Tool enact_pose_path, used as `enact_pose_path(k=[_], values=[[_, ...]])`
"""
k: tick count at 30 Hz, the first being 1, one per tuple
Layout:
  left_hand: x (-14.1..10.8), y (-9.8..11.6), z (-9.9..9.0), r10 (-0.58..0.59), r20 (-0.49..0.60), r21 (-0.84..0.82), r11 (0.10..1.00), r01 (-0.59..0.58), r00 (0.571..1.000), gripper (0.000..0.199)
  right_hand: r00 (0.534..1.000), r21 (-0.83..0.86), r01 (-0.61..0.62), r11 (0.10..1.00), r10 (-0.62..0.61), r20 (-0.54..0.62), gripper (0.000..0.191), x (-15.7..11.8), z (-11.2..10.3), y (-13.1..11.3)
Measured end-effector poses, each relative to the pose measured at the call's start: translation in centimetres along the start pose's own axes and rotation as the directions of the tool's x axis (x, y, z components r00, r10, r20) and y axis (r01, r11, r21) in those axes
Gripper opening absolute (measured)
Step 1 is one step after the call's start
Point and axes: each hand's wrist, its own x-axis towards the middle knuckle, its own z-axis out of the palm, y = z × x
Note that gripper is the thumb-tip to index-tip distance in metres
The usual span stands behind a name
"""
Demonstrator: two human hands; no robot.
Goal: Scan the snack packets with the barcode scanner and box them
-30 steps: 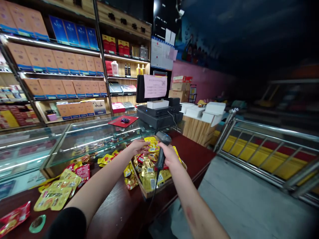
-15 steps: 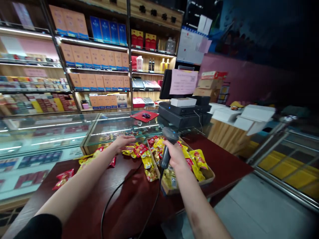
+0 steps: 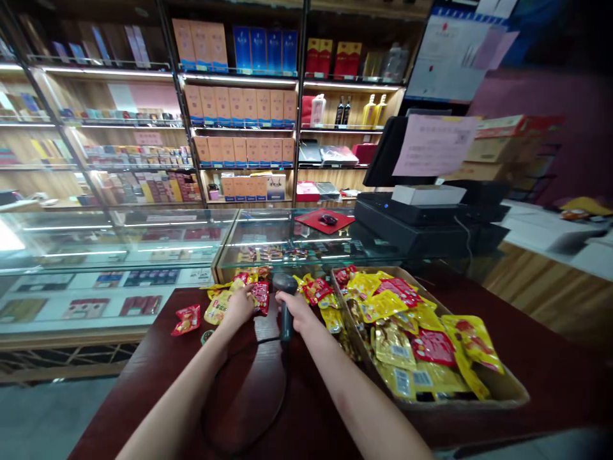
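Note:
My right hand (image 3: 297, 310) is wrapped round the handle of a dark handheld barcode scanner (image 3: 286, 322), its head up and its cable looping over the table. Just left of it, my left hand (image 3: 239, 305) has its fingers closed at the edge of a red snack packet (image 3: 261, 297); the fingertips are partly hidden. Yellow snack packets (image 3: 218, 308) lie beneath and beside that hand. A separate red packet (image 3: 186, 319) rests farther left. Right of the scanner, more packets (image 3: 318, 291) lie against an open cardboard box (image 3: 514, 390) filled with red and yellow packets.
A glass display counter (image 3: 282, 255) borders the dark red table (image 3: 249, 396) at the back. On it are a mouse (image 3: 328, 219) on a red mat and a monitor (image 3: 385, 153) over a black cash drawer (image 3: 426, 227). Behind stand shelves of boxes (image 3: 242, 105) and bottles.
The view has turned left. My right hand has carried the scanner from over the box to the left, near my left hand. My left hand has moved onto the packets at left and closed.

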Motion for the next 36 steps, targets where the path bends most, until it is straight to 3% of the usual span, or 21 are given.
enact_pose_path(k=[4, 8, 12, 16, 19, 22, 24, 29, 36], values=[[-1.0, -1.6, 2.0, 0.161, -0.064, 0.288, 0.948, -0.136, 0.985, 0.035, 0.989, -0.025, -0.119, 0.993, 0.12, 0.081, 0.006, 1.8, 1.8, 1.2], [-1.9, -2.4, 2.7, 0.188, -0.056, 0.322, 0.933, -0.161, 0.981, 0.039, 0.971, -0.055, -0.206, 0.977, 0.211, 0.115, 0.007, 1.9, 2.1, 2.2], [-2.9, -3.0, 2.9, 0.151, -0.062, 0.287, 0.949, -0.128, 0.986, 0.034, 0.972, -0.038, -0.21, 0.977, 0.213, 0.102, 0.008, 1.0, 0.9, 3.0], [-3.6, -3.0, 3.6, 0.132, -0.057, 0.112, 0.986, -0.125, 0.99, 0.029, 0.99, 0.043, -0.13, 0.991, 0.128, 0.063, 0.008, -0.2, -1.7, 2.6], [-4.1, -2.3, 4.6, -0.008, 0.013, -0.136, 0.991, 0.009, 1.0, 0.035, 0.995, 0.095, -0.089, 0.992, 0.084, 0.051, 0.02, -1.2, -3.6, 1.8], [-4.9, -1.1, 5.6, -0.144, 0.19, -0.427, 0.879, 0.213, 0.971, 0.036, 0.997, 0.139, -0.051, 0.989, 0.043, 0.066, 0.029, -2.5, -5.1, 1.0], [-5.6, -0.4, 6.1, -0.149, 0.306, -0.549, 0.78, 0.301, 0.941, 0.037, 0.997, 0.138, -0.031, 0.99, 0.021, 0.08, 0.029, -3.4, -5.7, 0.7], [-6.4, 0.2, 6.4, -0.107, 0.401, -0.663, 0.651, 0.369, 0.91, 0.034, 0.998, 0.07, -0.012, 0.997, 0.007, 0.068, 0.024, -5.0, -6.5, 0.6], [-4.9, -0.1, 5.6, -0.186, 0.441, -0.694, 0.55, 0.465, 0.878, 0.025, 0.995, 0.179, -0.03, 0.983, 0.012, 0.102, 0.025, -5.3, -6.7, 1.0]])
